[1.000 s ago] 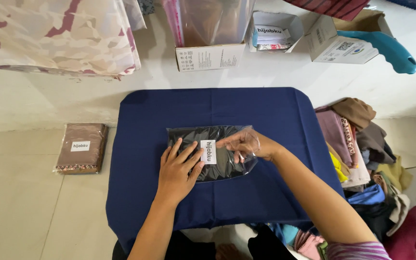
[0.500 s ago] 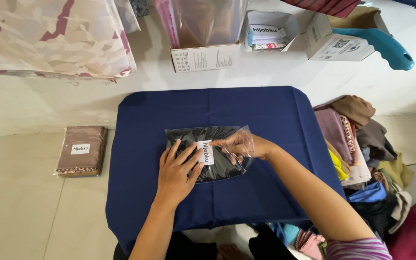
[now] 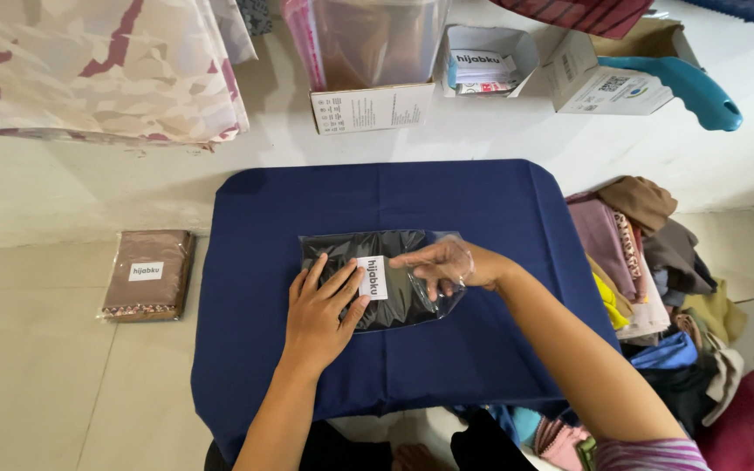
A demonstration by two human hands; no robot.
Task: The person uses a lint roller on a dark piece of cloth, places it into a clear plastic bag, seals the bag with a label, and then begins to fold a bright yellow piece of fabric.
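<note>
Head view: left hand (image 3: 318, 316) lies flat, open on the bag (image 3: 368, 277), right hand (image 3: 442, 264) pinches its 3 o'clock flap; slack plastic may crease.

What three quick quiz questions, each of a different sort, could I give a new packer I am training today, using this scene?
1. True or false: the left hand lies flat on the clear bag of dark cloth.
2. Where is the right hand? A) inside the bag's open end B) on the brown packet C) on the clothes pile
3. What colour is the cloth under the bag?

Key: 1 true; 2 A; 3 dark blue.
</note>
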